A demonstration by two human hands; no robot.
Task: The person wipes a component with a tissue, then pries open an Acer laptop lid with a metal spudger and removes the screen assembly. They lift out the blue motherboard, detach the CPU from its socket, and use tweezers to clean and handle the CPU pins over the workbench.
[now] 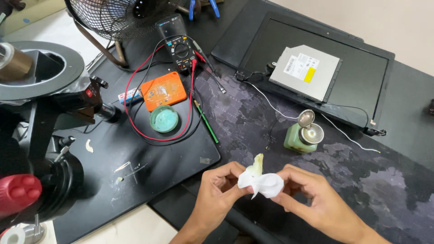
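White tissue wad [262, 183]: pinched in the grip of left hand [217, 194] and right hand [316, 201], above bench [361, 180], near green dispenser bottle [300, 135].

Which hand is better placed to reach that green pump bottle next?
Right, probably. The right hand sits just below the green pump bottle; the left hand is farther off. Both pinch the white tissue.
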